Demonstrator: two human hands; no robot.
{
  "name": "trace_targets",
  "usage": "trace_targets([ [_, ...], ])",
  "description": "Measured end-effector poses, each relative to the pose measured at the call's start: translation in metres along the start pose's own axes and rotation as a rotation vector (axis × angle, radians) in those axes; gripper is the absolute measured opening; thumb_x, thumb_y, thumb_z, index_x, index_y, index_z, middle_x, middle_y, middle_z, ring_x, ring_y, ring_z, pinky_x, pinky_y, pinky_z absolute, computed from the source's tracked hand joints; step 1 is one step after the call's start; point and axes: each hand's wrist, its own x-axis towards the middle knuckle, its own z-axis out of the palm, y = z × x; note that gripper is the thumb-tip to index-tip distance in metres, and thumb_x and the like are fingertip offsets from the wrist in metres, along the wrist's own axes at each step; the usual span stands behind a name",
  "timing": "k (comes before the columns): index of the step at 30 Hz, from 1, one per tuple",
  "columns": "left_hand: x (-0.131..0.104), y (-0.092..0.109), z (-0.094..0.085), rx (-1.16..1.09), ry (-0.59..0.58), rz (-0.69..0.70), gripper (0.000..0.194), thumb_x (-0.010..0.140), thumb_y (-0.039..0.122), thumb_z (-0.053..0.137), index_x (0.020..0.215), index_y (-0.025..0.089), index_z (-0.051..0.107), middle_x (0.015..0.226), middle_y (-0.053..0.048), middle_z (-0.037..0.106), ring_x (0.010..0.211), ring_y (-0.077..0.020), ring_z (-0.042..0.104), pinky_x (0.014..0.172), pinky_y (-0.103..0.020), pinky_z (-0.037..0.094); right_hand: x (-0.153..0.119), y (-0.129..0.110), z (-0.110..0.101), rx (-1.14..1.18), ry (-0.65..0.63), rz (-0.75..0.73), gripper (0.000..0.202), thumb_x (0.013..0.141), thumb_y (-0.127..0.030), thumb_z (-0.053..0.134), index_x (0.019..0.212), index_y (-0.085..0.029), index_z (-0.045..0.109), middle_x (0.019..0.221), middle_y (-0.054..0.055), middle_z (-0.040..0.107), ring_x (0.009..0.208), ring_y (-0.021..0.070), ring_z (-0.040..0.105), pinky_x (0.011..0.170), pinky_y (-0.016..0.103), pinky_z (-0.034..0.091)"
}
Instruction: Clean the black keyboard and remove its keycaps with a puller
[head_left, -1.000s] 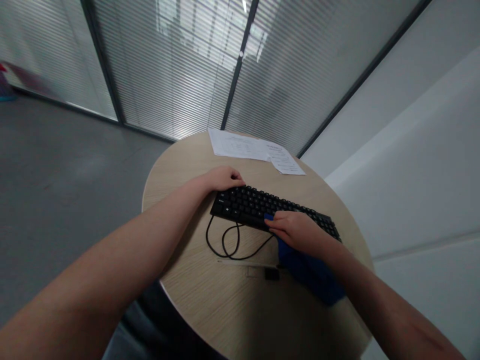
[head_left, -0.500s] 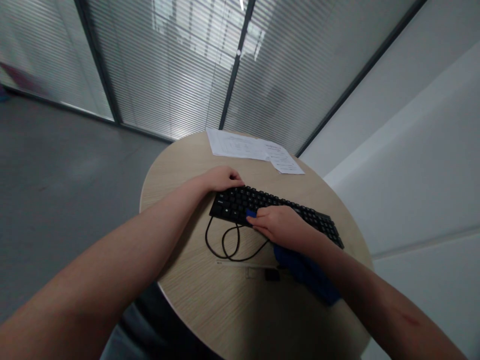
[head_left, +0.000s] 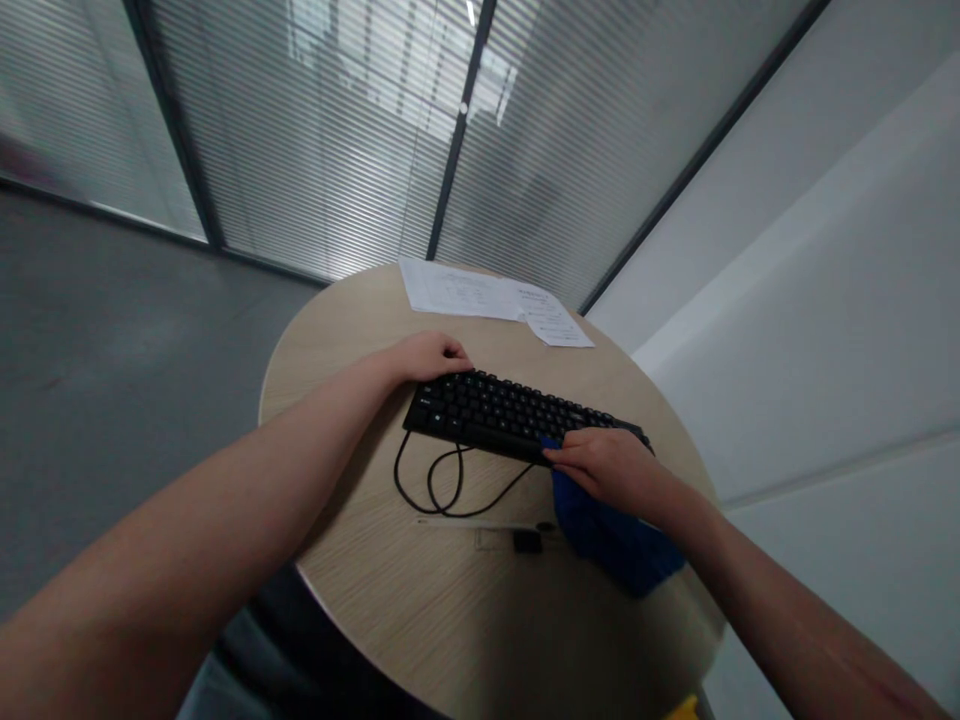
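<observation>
A black keyboard [head_left: 510, 410] lies at a slant on the round wooden table. My left hand [head_left: 433, 356] is closed on its far left corner, fingers at the back edge. Bunched in my right hand [head_left: 604, 460] is a blue cloth [head_left: 619, 535], pressed against the keyboard's front edge right of the middle. The rest of the cloth hangs down onto the tabletop under my right wrist. My right forearm and hand hide the keyboard's near right end. A black cable [head_left: 450, 512] loops out on the table in front of the keyboard.
Printed papers [head_left: 487, 297] lie at the table's [head_left: 375, 590] far side. Near the cable are a thin pale stick [head_left: 472, 524] and a small black block [head_left: 527, 541]. Something yellow [head_left: 682, 709] shows at the bottom edge. Glass with blinds stands behind, a white wall right.
My right hand has slid the cloth rightward along the keyboard's front, uncovering more keys. My left hand keeps its place on the corner. The whole view has shifted slightly.
</observation>
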Motion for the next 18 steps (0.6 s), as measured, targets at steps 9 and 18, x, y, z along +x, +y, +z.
trace_targets([
  [9,0.000,0.003,-0.003,-0.017,-0.036,-0.038,0.041,0.085,0.052,0.057,0.101,0.020,0.078,0.098,-0.006,0.078,0.090,-0.0211,0.068,0.081,-0.028,0.046,-0.038,0.015,0.002,0.091,0.147,0.116,0.031,0.102,-0.027,0.049,0.121,-0.021,0.073,0.095,0.008,0.074,0.083,0.0192,0.068,0.074,0.032,0.054],
  [18,-0.003,0.006,-0.005,-0.031,-0.041,-0.045,0.042,0.085,0.052,0.056,0.101,0.020,0.078,0.100,-0.007,0.078,0.093,-0.0227,0.067,0.085,-0.031,0.046,-0.010,-0.003,0.030,0.120,0.379,0.179,0.022,0.097,-0.021,0.058,0.109,-0.018,0.076,0.098,0.010,0.074,0.090,0.0219,0.069,0.084,0.035,0.055],
])
